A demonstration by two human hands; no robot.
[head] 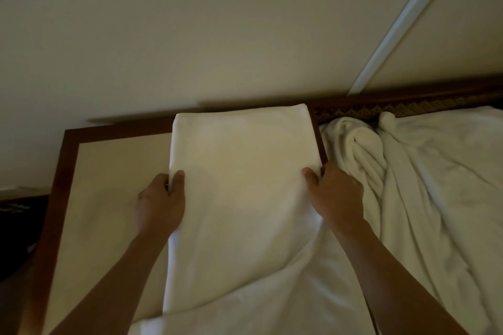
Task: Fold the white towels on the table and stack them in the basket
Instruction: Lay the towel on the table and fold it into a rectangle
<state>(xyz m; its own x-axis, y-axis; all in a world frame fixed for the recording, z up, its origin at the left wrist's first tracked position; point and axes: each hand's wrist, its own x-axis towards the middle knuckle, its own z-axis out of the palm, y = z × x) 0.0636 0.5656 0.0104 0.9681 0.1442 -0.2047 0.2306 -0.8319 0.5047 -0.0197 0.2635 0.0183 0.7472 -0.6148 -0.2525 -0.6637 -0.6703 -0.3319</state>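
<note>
Left hand: pinched towel's left edge.
Right hand: gripped towel's right edge.
Pile: lay right of towel.

a dim hotel-style or home bedroom: a table with a dark wooden rim and pale inset top stands against a plain cream wall, beside a carved dark wood rail. heaps of white towels lie rumpled along the table's right edge, like linen awaiting housekeeping.
</note>
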